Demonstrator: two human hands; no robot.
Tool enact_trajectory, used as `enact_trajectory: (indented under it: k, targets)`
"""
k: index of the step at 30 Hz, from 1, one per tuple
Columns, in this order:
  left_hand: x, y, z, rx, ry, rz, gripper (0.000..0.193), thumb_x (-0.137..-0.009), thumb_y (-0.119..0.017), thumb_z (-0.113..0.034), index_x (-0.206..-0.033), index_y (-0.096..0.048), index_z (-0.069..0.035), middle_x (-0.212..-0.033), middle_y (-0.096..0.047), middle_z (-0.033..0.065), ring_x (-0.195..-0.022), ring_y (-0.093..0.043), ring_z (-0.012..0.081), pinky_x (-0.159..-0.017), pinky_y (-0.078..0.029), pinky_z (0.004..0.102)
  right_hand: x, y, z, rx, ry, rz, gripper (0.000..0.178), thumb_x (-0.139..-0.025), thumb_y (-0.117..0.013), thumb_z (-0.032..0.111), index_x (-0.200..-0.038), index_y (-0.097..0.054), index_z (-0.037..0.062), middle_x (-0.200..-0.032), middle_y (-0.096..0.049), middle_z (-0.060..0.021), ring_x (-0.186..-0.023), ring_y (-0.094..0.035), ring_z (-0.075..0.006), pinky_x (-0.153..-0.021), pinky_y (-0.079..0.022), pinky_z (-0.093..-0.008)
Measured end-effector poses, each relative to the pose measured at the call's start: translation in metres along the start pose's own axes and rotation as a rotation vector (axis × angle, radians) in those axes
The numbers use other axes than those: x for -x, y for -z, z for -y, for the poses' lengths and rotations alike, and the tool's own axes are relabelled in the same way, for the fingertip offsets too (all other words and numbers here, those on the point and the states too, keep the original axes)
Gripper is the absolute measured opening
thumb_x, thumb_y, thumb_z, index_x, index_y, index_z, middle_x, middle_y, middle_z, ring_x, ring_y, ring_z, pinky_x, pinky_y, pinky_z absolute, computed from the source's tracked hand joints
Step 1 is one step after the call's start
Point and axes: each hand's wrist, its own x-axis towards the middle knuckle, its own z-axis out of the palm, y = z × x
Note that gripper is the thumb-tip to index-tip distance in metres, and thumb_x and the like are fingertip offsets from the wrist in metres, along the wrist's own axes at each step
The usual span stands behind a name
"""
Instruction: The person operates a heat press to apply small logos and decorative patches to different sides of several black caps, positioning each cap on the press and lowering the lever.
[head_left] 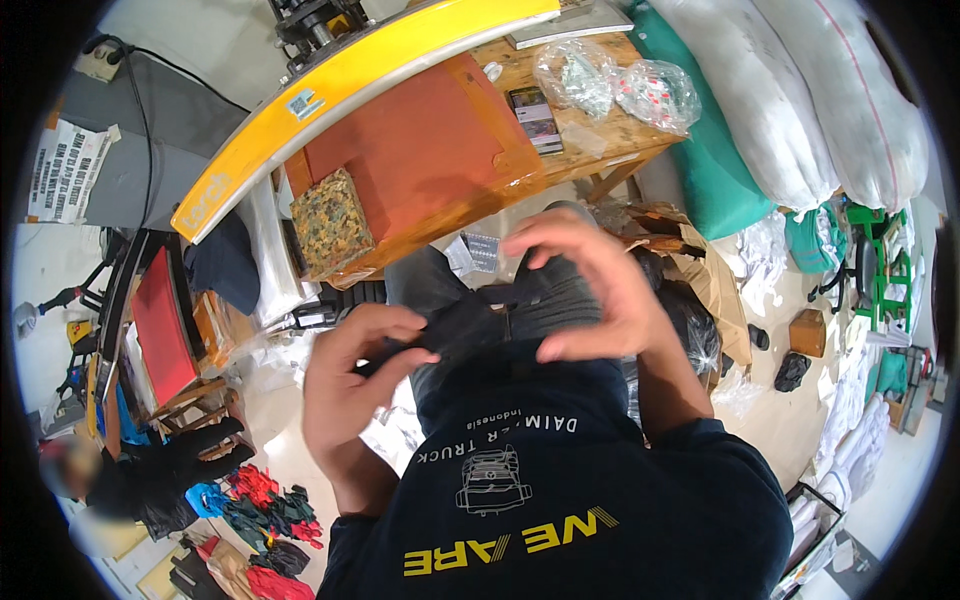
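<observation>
A small black piece of cloth (466,328) is above my lap, blurred against my dark jeans and shirt. My left hand (352,375) has this cloth between its thumb and fingertips. To the right, my right hand (597,290) is curved, with a wide gap between thumb and fingers and nothing visible in it. It hangs over my right thigh, apart from the cloth's right end. Where the cloth ends is hard to make out against the dark clothes.
Ahead stands a wooden table with a red-orange board (420,150), a speckled foam block (332,222), a phone (537,120) and plastic bags (655,95). A yellow curved machine arm (350,90) spans above. Large sacks (770,90) stand right; clothing heaps (265,510) lie left.
</observation>
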Motion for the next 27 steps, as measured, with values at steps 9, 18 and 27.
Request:
enact_trajectory:
  k: [9,18,27]
  targets:
    - [-0.028,-0.009,0.016,0.018,-0.094,0.212,0.028,-0.104,-0.092,-0.007,-0.124,-0.072,0.0,-0.091,-0.082,0.0084,-0.066,-0.073,0.0144,-0.063,-0.052,0.031,-0.014,-0.036,0.013,0.108,-0.083,0.084,0.013,-0.096,-0.097,0.011,-0.103,-0.086,0.0073,-0.096,-0.086,-0.0076,-0.092,-0.082,-0.0279,-0.085,-0.06,-0.0409]
    - [-0.018,0.049,0.059,-0.358,-0.007,0.056,0.04,-0.079,-0.11,-0.028,-0.099,-0.087,-0.003,-0.088,-0.081,0.0069,-0.085,-0.065,0.0249,-0.088,-0.048,0.0408,-0.016,-0.004,0.011,0.151,-0.085,0.018,0.015,-0.094,-0.098,0.007,-0.105,-0.088,0.0066,-0.1,-0.088,-0.0073,-0.092,-0.084,-0.0249,-0.084,-0.062,-0.0377]
    - [-0.021,0.036,0.068,-0.258,-0.021,0.36,0.047,-0.089,-0.104,-0.02,-0.092,-0.064,0.003,-0.08,-0.053,0.0132,-0.079,-0.051,0.0269,-0.078,-0.045,0.0405,-0.011,0.061,-0.053,0.276,-0.318,0.096,0.016,-0.101,-0.092,0.016,-0.113,-0.089,0.0065,-0.109,-0.09,-0.0081,-0.105,-0.084,-0.0191,-0.099,-0.063,-0.0358]
